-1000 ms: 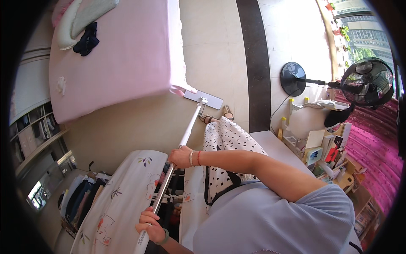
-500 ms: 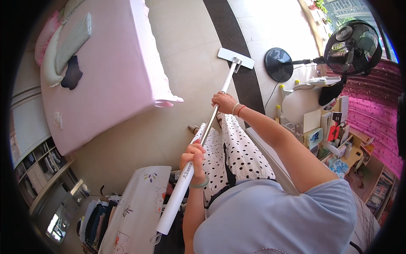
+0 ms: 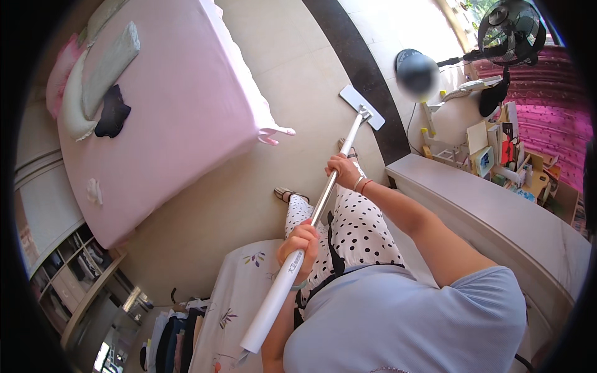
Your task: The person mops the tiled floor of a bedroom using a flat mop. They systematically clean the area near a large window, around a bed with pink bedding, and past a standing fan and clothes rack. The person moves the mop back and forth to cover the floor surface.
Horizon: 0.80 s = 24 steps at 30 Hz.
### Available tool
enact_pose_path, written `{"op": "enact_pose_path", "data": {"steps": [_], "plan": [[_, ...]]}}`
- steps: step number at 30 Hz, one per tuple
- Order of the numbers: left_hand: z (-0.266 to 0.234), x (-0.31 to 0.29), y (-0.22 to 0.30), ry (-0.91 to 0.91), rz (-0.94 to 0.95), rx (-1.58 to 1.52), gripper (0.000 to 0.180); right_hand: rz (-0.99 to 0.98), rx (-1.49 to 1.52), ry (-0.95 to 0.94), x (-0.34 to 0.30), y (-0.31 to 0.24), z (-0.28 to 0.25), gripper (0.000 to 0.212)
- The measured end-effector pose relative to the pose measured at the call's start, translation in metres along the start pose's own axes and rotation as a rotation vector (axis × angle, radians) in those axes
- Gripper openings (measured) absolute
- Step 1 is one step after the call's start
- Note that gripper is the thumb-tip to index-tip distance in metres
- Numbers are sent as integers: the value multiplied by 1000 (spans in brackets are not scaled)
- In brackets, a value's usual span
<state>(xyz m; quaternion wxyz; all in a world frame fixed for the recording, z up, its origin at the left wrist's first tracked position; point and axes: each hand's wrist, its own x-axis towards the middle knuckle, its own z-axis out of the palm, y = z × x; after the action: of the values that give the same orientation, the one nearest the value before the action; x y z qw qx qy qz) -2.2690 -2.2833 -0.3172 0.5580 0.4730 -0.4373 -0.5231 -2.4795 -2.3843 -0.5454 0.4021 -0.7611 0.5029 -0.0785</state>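
Both of my hands grip a long white and silver flat mop (image 3: 324,200). Around the thick white upper part of the handle, my left hand (image 3: 300,250) is closed. Farther down the pole, my right hand (image 3: 341,171) is wrapped round it, with a white and a red band at the wrist. The flat rectangular mop head (image 3: 362,107) lies on the beige tiled floor (image 3: 292,68), its right end at the dark floor strip (image 3: 357,46). My sandalled feet stand on either side of the lower pole.
A bed (image 3: 180,124) with a pink sheet fills the left. Right of me runs a pale ledge (image 3: 472,205); beyond it are a chair (image 3: 457,118), books and a black standing fan (image 3: 511,34). A flower-patterned cover (image 3: 239,273) and hanging clothes (image 3: 171,336) are at lower left.
The mop head has come nearer, shifted right and turned more steeply, moving mostly off the dark strip. My view has shifted, and both hands keep hold of the handle. The pale ledge shows more fully.
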Motion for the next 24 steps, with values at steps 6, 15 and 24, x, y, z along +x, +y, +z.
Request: {"op": "enact_pose_path", "data": {"steps": [6,15,24], "plan": [[-133,-80,84,154,-118,93,19,-95,197,-64,-10,-149,117,7],[-179,-166,187,420,-171,436,15,-270,307,-374,-32,-301,202,11],[-153,-151,172,420,-14,453,27,-361,91,-642,-14,-296,147,11]]}}
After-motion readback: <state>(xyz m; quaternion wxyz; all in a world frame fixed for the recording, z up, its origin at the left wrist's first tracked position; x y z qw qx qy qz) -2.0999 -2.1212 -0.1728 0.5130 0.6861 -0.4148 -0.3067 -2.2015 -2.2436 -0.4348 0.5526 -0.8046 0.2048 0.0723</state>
